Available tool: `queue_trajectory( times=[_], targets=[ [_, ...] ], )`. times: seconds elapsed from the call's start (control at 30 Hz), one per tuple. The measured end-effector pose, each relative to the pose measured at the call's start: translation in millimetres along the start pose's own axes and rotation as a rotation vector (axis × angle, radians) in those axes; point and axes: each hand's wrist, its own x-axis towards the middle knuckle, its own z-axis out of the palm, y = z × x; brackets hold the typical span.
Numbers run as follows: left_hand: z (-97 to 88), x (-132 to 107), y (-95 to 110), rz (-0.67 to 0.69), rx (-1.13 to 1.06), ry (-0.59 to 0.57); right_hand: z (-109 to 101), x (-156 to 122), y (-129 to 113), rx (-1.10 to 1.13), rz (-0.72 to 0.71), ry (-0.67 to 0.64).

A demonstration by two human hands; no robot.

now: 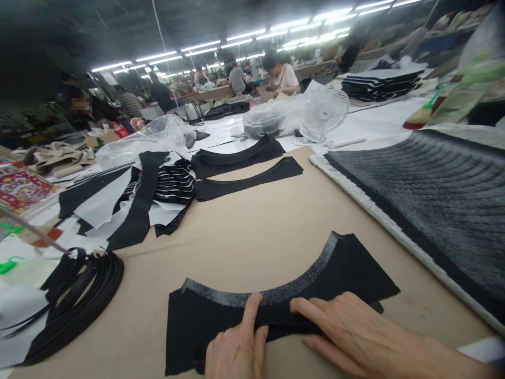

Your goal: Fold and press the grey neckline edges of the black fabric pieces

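A flat black curved fabric piece [347, 263] lies on the tan tabletop in front of me, its concave edge facing away. Along that edge runs a grey speckled strip [300, 282]. My left hand [236, 350] presses an outstretched index finger onto the strip's middle, its thumb bent at the near edge. To its right, my right hand [351, 326] lays its fingers over the piece, with the thumb below the near edge, so both hands grip the material. Part of the near edge looks folded and is partly hidden by my hands.
Two similar black pieces [252, 179] lie farther back. At left are black and striped scraps [173, 181] and a bundle of black strips [98, 289]. A white-edged board with overlapped grey-black pieces [426, 179] occupies the right. Behind stand a small white fan [325, 113] and plastic bags; people work beyond.
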Motion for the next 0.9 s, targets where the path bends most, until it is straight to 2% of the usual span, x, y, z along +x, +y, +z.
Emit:
queue_trajectory(
  times=[0.13,0.33,0.43,0.57,0.9],
  targets=[
    [-6.2,-1.2,-1.4,0.015,-0.051,-0.013,0.8,2.5,-1.9,0.223,0.158,-0.148],
    [-36.6,-6.5,-1.6,0.055,-0.176,-0.034,-3.9,19.3,1.9,0.422,0.395,-0.264],
    [-46.4,-6.1,-2.9,0.021,-0.253,0.013,-5.7,28.7,3.9,0.369,0.427,-0.279],
    [-50.9,-0.1,-5.0,0.026,-0.296,0.083,-6.9,38.6,3.7,0.291,0.421,-0.289],
    [-51.8,16.7,-1.6,-0.006,-0.185,0.106,-7.9,50.9,4.1,0.239,0.470,-0.295]
  ],
)
